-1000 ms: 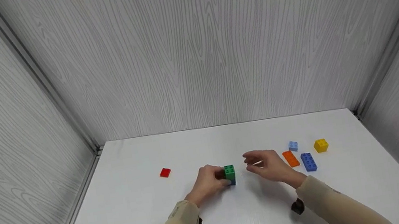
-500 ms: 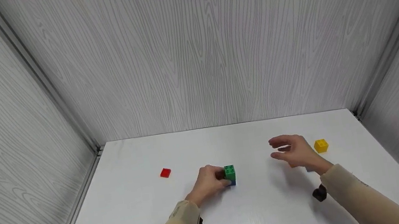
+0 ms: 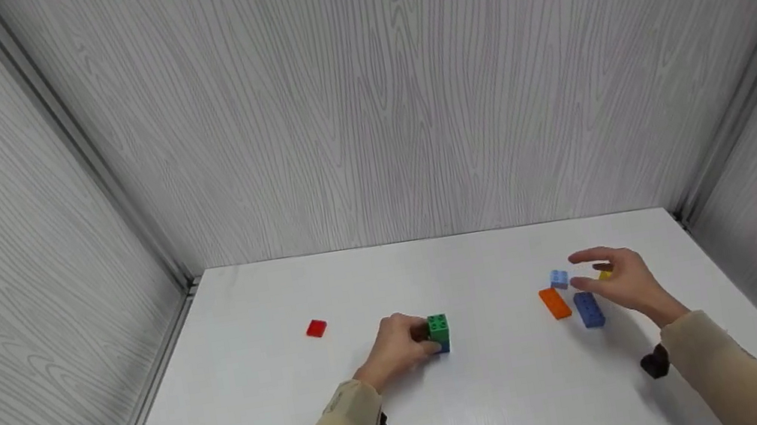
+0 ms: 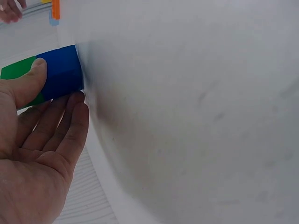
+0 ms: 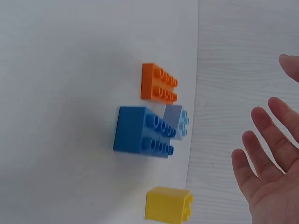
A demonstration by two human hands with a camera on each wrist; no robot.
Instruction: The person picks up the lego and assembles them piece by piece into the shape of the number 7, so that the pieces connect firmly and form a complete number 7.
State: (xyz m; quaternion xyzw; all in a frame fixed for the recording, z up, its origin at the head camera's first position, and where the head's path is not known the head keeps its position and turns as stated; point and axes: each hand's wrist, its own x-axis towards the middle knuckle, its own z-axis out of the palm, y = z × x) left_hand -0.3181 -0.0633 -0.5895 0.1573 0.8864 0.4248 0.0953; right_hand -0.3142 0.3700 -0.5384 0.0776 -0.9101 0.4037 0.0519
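My left hand (image 3: pixel 394 349) grips a small upright stack near the middle of the table. A green brick (image 3: pixel 437 324) tops the stack, and a blue brick (image 4: pixel 63 72) is beneath it with the thumb across their seam. To the right, my right hand (image 3: pixel 621 280) hovers over the loose bricks with thumb and fingers spread apart, holding nothing. Partly behind that hand in the head view is a yellow brick (image 5: pixel 168 205). Close by lie a long blue brick (image 3: pixel 589 310), a flat orange brick (image 3: pixel 555 304) and a light blue brick (image 3: pixel 559 279).
A flat red piece (image 3: pixel 316 328) lies alone on the left of the white table (image 3: pixel 266 413). Grey wood-grain panels (image 3: pixel 360 94) enclose the table at the back and on both sides.
My right hand has moved rightward, away from the stack and past the orange and blue bricks to the yellow one. The left hand and the stack have stayed in place.
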